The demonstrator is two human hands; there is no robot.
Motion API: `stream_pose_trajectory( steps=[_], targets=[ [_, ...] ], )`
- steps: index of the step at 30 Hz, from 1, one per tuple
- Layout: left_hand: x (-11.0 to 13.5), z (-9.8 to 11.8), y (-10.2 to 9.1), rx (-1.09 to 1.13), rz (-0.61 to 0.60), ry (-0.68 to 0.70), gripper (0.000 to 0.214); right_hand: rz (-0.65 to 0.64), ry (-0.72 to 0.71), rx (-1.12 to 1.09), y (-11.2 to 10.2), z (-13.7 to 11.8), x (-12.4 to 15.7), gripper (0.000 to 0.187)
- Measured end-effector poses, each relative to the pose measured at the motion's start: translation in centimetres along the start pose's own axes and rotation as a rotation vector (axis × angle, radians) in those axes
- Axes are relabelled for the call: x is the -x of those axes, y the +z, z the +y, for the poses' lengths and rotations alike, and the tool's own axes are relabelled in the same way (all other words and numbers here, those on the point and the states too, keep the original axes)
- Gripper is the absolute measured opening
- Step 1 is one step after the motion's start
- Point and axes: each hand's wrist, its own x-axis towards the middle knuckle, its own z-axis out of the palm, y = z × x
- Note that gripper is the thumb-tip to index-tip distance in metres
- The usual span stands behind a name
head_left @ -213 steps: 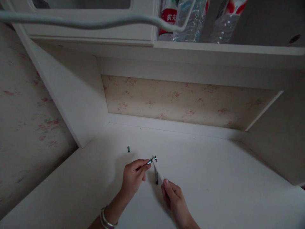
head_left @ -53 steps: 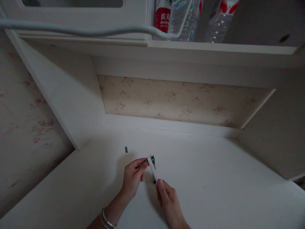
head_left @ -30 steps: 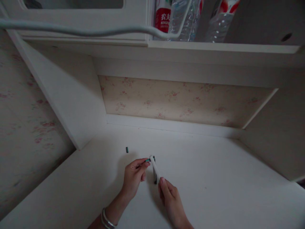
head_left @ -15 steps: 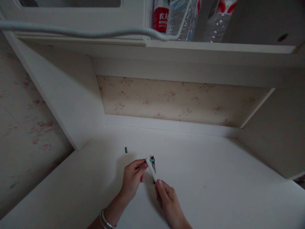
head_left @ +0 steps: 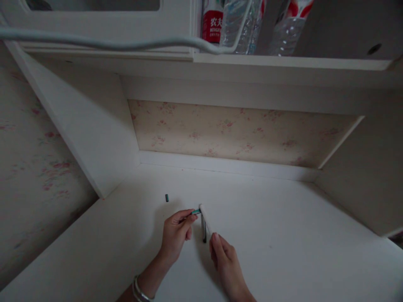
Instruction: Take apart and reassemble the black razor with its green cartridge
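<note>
My left hand (head_left: 178, 228) pinches a small green-and-black piece (head_left: 195, 212) that looks like a razor head. In my right hand (head_left: 224, 256) is a slim white stick (head_left: 206, 219) with a rounded tip. The tip meets or overlaps the right end of the green-and-black piece; whether they touch I cannot tell. Behind the stick, a thin dark-and-pale tool (head_left: 204, 235), shaped like a razor handle, lies on the white desk (head_left: 283, 218), its upper end hidden. A second little green-and-black piece (head_left: 167, 198) rests farther back, to the left of my hands.
Above the desk hangs a white cabinet (head_left: 94, 25) with plastic bottles (head_left: 288, 35) on its open shelf. A pale cable or tube (head_left: 103, 40) crosses in front. Side panels (head_left: 91, 117) and a floral back wall (head_left: 226, 130) enclose the desk.
My right hand has shifted slightly right, and the white stick's tip has moved from the left end of the held piece to its right end. My left hand stays in place.
</note>
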Motion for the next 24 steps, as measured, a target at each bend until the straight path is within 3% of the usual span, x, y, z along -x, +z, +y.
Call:
stream_pose_trajectory(
  steps=[4,9,13,18,24],
  targets=[
    [0.04,0.20,0.03,0.005,0.014,-0.019,0.038,-0.080,0.008,0.025,0.03,-0.15,0.04,0.052],
    [0.02,0.18,0.06,0.002,0.018,-0.010,0.038,0.010,0.012,0.015,-0.07,-0.55,0.00,0.052],
    [-0.03,-0.01,0.04,0.024,0.031,-0.010,0.039,-0.067,0.004,0.053,-0.05,-0.48,0.08,0.052],
    [-0.03,0.02,0.02,-0.010,0.020,0.003,0.036,0.013,-0.002,0.013,0.07,-0.18,-0.05,0.051],
    [0.05,0.22,0.08,0.019,0.041,-0.011,0.040,-0.062,-0.004,0.016,0.23,-0.26,-0.01,0.052]
  ],
)
